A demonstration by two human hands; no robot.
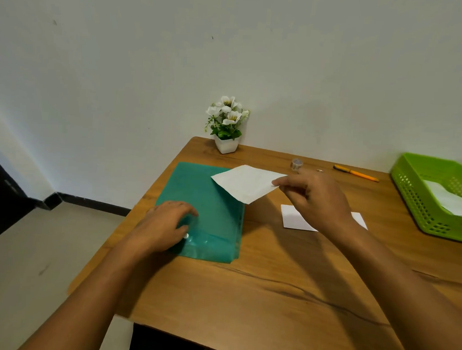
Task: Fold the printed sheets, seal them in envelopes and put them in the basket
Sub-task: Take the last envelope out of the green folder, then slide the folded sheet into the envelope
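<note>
My right hand (313, 197) pinches one corner of a white printed sheet (244, 183) and holds it above the desk; the sheet's far end overlaps the teal plastic folder (210, 200). My left hand (166, 225) lies flat on the folder near its snap button, fingers bent, holding nothing. A white envelope (294, 217) lies on the wooden desk (273, 282), partly hidden under my right hand. At the right edge stands the green basket (414, 198) with white paper inside.
A small white pot of white flowers (227, 121) stands at the desk's back edge by the wall. A little roll of tape (296, 164) and an orange pen (357, 173) lie behind my right hand. The desk's left edge drops off to the floor.
</note>
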